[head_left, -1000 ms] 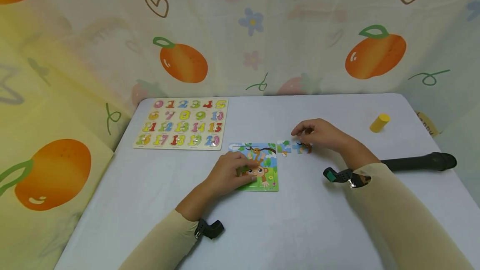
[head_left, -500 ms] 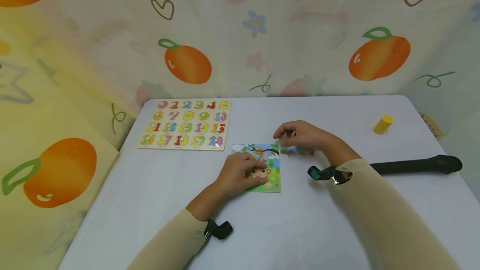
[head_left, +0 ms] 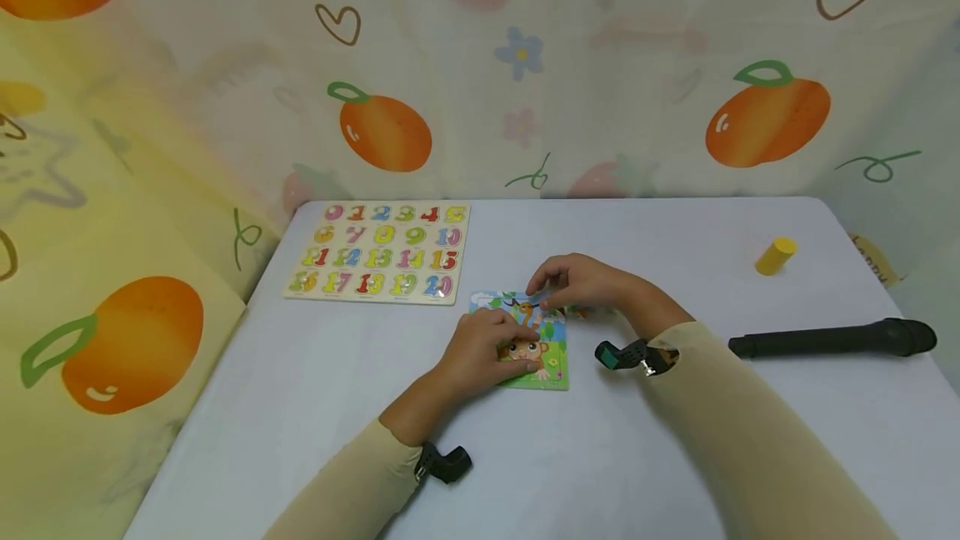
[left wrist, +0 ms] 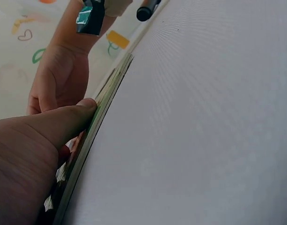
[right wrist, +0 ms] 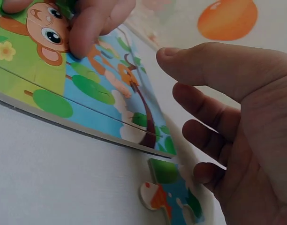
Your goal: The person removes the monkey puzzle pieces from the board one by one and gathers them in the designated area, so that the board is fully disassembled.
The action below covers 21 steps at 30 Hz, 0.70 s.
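A square monkey jigsaw puzzle [head_left: 556,363] lies on the table, its picture green and blue with a brown branch. My left hand [head_left: 482,357] rests on its left part, thumb and fingers touching the picture and covering some of it. Above the puzzle's top right part hovers my right hand [head_left: 588,283], fingers loosely bent, thumb apart from them. In the right wrist view nothing shows between that thumb and the fingers. A loose jigsaw piece [right wrist: 176,190] lies beside the puzzle's corner, below the right hand, which mostly hides it in the head view.
A number board [head_left: 381,252] with coloured digits lies at the back left. On the right are a yellow cylinder [head_left: 776,257] and a black microphone-like rod [head_left: 832,338]. A printed curtain [head_left: 622,90] hangs behind the table's back edge.
My right hand has moved left from the loose pieces to over the puzzle's top right part. The left hand stays on the puzzle. The head view has shifted slightly.
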Motion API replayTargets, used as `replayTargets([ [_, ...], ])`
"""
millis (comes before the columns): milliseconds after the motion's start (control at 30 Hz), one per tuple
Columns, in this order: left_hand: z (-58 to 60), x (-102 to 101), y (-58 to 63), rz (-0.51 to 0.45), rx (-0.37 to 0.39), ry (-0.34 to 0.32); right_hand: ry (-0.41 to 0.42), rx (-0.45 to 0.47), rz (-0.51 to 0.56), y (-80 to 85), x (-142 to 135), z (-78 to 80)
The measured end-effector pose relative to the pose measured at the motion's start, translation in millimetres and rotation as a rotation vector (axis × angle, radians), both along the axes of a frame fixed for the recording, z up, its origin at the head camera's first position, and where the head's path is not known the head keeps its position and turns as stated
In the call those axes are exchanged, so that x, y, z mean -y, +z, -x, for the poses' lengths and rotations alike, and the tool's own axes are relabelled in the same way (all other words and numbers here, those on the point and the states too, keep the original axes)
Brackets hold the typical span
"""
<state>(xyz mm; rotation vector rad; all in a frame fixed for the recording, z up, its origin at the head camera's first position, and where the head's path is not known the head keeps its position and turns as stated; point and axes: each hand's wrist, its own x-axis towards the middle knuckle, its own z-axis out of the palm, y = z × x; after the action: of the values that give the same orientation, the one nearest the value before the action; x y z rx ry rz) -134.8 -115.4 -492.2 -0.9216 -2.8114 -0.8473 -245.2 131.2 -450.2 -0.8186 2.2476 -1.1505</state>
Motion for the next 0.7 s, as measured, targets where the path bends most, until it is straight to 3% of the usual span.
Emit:
replayTargets([
  [200, -0.3, 0, -2.0, -0.011, -0.014, -0.008, 0.067, -0.043, 0.015, -7.8, 2, 2.6],
  [467, -1.5, 0, 2.7, -0.006, -0.011, -0.004, 0.130, -0.153, -0.085, -12.2, 4, 1.3],
  [700, -0.8, -1, 1.8, 0.004, -0.010, -0.004, 0.177, -0.206, -0.037, -11.7, 3, -2.3],
])
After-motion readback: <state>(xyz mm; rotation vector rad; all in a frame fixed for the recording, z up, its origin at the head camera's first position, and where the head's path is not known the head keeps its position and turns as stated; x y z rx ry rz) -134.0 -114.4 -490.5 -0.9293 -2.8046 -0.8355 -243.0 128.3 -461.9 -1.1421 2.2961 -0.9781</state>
